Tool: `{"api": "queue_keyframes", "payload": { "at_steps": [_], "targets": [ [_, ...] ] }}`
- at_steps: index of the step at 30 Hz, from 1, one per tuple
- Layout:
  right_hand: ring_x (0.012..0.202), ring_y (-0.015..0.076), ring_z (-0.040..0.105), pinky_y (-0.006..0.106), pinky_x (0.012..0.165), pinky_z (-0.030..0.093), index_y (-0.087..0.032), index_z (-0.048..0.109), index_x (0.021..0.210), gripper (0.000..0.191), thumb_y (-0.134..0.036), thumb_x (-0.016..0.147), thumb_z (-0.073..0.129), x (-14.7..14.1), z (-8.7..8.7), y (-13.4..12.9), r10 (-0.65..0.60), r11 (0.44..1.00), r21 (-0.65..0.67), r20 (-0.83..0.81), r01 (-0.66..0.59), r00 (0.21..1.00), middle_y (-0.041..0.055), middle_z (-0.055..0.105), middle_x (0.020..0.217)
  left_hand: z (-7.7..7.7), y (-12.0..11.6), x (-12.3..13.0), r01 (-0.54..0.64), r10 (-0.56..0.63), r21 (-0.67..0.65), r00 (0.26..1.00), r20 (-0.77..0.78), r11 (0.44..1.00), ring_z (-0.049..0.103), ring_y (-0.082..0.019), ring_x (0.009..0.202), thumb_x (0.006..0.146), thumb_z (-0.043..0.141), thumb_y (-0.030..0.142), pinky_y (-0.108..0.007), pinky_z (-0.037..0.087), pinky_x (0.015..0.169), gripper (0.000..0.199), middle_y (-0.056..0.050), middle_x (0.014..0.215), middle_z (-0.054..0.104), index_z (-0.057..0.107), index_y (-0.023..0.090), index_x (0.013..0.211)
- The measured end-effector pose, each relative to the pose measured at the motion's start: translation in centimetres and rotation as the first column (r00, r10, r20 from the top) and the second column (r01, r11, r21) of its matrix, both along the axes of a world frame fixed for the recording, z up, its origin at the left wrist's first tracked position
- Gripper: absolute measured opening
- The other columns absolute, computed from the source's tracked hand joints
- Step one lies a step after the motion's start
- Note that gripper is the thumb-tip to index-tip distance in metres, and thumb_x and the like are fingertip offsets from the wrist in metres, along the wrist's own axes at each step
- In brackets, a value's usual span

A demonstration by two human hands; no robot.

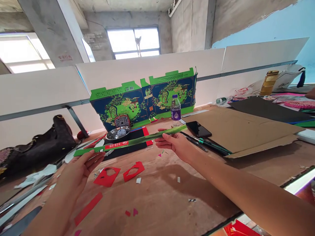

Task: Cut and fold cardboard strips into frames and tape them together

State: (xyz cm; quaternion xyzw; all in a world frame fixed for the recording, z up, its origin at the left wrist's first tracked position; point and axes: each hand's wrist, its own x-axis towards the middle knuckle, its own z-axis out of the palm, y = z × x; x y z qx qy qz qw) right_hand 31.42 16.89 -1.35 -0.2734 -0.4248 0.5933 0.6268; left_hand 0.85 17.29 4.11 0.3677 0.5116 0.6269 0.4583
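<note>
A long, narrow green strip of printed card [142, 140] with a red label patch is stretched between my two hands above the table. My left hand [85, 164] pinches its left end between thumb and fingers. Further right, my right hand [172, 142] grips the strip near its other end, thumb on the near side. Below the strip lie two red paper pieces with cut-out holes, one a red card [107, 177] and the other a smaller red scrap [133, 171]. Behind it sit a black sheet [128, 148] and a shiny metal bowl [118, 132].
A flattened green and blue box [145, 101] leans against the white panel. Nearby stands a bottle with a purple label [175, 111]. To the right are a phone [198, 128], pens [214, 146] and a brown cardboard sheet [241, 127]. A dark bag [46, 141] lies left.
</note>
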Motion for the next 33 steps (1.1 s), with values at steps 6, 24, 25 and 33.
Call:
{"api": "queue_keyframes", "payload": {
  "at_steps": [6,24,25,33],
  "targets": [
    [0.072,0.0215,0.072,0.036,0.079,0.059,-0.014,0.069,0.079,0.016,-0.030,0.077,0.073,0.2,-1.2,0.6,-0.070,0.997,-0.040,-0.018,0.069,0.997,0.0092,0.075,0.078,0.0,-1.0,1.1,0.123,-0.122,0.309,0.992,-0.024,0.943,0.063,-0.018,0.104,0.068,0.081,0.031,-0.027,0.055,0.090,0.032,-0.001,0.103,0.070,0.066,0.020,0.094],
    [0.084,0.0161,0.063,0.040,0.101,0.045,-0.026,0.063,0.089,0.011,-0.037,0.089,0.060,1.0,1.7,-1.3,0.200,0.976,0.112,-0.120,-0.186,0.973,-0.0022,0.062,0.080,-0.9,-4.1,3.2,0.639,-0.649,0.123,0.731,0.211,0.759,0.045,-0.007,0.049,0.085,0.063,0.028,-0.020,0.045,0.048,0.012,0.003,0.065,0.047,0.060,0.019,0.093],
    [0.078,0.0161,0.061,0.040,0.098,0.046,-0.027,0.061,0.086,0.016,-0.041,0.091,0.055,0.9,1.8,-1.5,0.199,0.976,0.112,-0.109,-0.187,0.974,-0.0023,0.059,0.075,-0.9,-4.3,3.3,0.660,-0.667,0.110,0.717,0.204,0.743,0.045,-0.008,0.049,0.085,0.062,0.027,-0.021,0.046,0.048,0.012,0.003,0.064,0.047,0.061,0.018,0.094],
    [0.050,0.0147,0.047,0.039,0.073,0.048,-0.026,0.054,0.068,0.040,-0.061,0.086,0.053,0.7,2.3,-2.5,0.230,0.967,0.091,0.098,-0.239,0.968,-0.0034,0.045,0.055,-1.2,-4.7,4.1,0.725,-0.726,0.061,0.678,0.118,0.686,0.039,-0.006,0.045,0.084,0.064,0.038,-0.028,0.053,0.061,0.018,0.008,0.053,0.037,0.057,0.022,0.087]
  ]
}}
